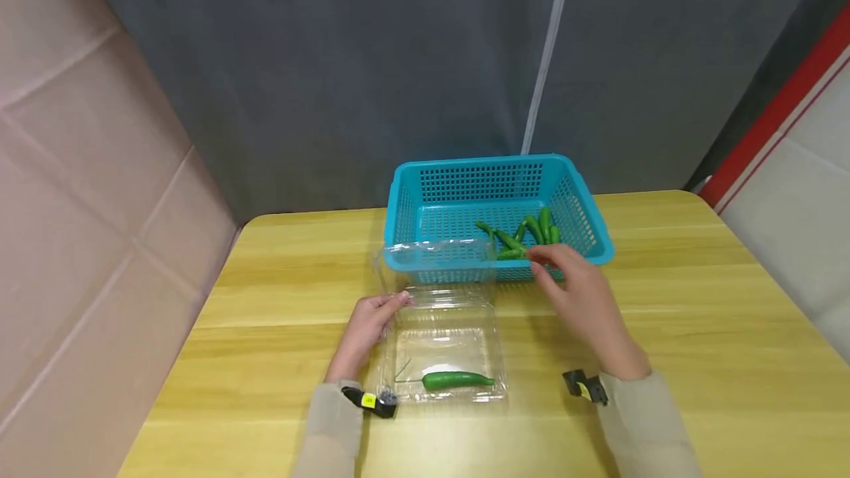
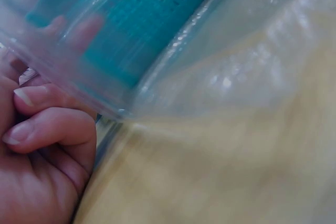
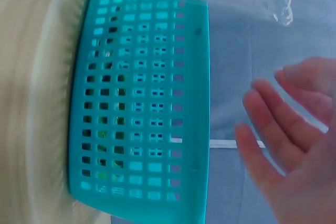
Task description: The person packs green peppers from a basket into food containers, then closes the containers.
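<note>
A clear plastic clamshell box [image 1: 441, 349] lies with its lid raised on the table. One long green chili pepper [image 1: 458, 380] rests in the box's near end, its thin stem pointing left. My left hand [image 1: 370, 327] pinches the box's left side near the hinge; in the left wrist view its fingers [image 2: 58, 129] are curled at the clear plastic. Above the front rim of a blue basket [image 1: 458, 214] is my right hand [image 1: 581, 297]. Its fingers are loosely bent with nothing between them in the right wrist view. Several green chili peppers [image 1: 511, 238] lie in the basket's right part.
The raised lid [image 1: 434, 253] leans up in front of the basket's left front side. A wooden table [image 1: 279, 360] carries everything. Behind it hangs a dark grey curtain [image 1: 332, 80], with pale walls at left and right.
</note>
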`<state>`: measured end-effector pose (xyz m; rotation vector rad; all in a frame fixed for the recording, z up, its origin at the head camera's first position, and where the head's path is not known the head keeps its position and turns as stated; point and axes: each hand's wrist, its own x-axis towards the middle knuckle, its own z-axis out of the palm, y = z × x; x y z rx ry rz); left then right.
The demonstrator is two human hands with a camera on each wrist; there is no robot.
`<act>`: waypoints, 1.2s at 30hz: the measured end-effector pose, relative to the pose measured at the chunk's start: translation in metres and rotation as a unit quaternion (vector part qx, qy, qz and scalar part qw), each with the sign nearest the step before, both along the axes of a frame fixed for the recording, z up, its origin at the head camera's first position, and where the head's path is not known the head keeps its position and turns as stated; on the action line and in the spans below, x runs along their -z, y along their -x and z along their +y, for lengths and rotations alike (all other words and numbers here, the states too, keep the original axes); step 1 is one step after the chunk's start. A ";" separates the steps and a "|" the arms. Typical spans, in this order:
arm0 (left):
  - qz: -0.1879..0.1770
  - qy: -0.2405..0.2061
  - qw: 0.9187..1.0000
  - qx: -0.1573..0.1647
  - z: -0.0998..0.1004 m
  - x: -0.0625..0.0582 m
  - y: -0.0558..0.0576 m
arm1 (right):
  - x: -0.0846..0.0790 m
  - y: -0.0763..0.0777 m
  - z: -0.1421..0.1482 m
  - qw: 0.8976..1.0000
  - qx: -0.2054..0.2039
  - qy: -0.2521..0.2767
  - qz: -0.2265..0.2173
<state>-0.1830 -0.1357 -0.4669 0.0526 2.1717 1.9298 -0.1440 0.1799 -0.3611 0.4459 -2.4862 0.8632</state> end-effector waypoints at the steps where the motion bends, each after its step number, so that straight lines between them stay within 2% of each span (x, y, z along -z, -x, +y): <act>1: 0.004 0.002 1.000 -0.002 0.000 0.002 0.000 | -0.001 0.002 0.001 1.000 0.007 0.003 0.008; 6: 0.015 0.003 1.000 0.003 0.002 0.002 0.000 | -0.006 0.020 0.005 0.999 0.032 0.004 0.026; 15: 0.007 -0.004 1.000 0.005 0.005 -0.025 -0.010 | -0.010 0.049 0.005 0.995 0.059 -0.039 -0.063; 17: 0.010 -0.002 1.000 0.010 0.005 -0.023 -0.009 | -0.008 0.054 0.006 0.995 0.062 -0.046 -0.070; 21: 0.012 0.003 1.000 0.011 0.002 -0.010 -0.004 | -0.003 0.061 0.007 0.992 0.069 -0.059 -0.088; 24: 0.014 0.011 1.000 -0.001 0.001 0.000 -0.001 | 0.000 0.065 0.008 0.989 0.073 -0.067 -0.109; 26: 0.016 0.013 1.000 -0.008 0.002 0.001 -0.001 | 0.000 0.067 0.008 0.987 0.073 -0.072 -0.125; 28: 0.015 0.010 1.000 -0.009 0.002 -0.001 -0.001 | 0.000 0.069 0.009 0.983 0.070 -0.082 -0.145; 31: 0.010 -0.001 1.000 0.000 0.002 -0.011 -0.005 | 0.000 0.073 0.010 0.976 0.057 -0.104 -0.184; 36: 0.012 -0.001 1.000 0.012 0.003 -0.026 -0.012 | -0.002 0.080 0.011 0.956 0.026 -0.151 -0.251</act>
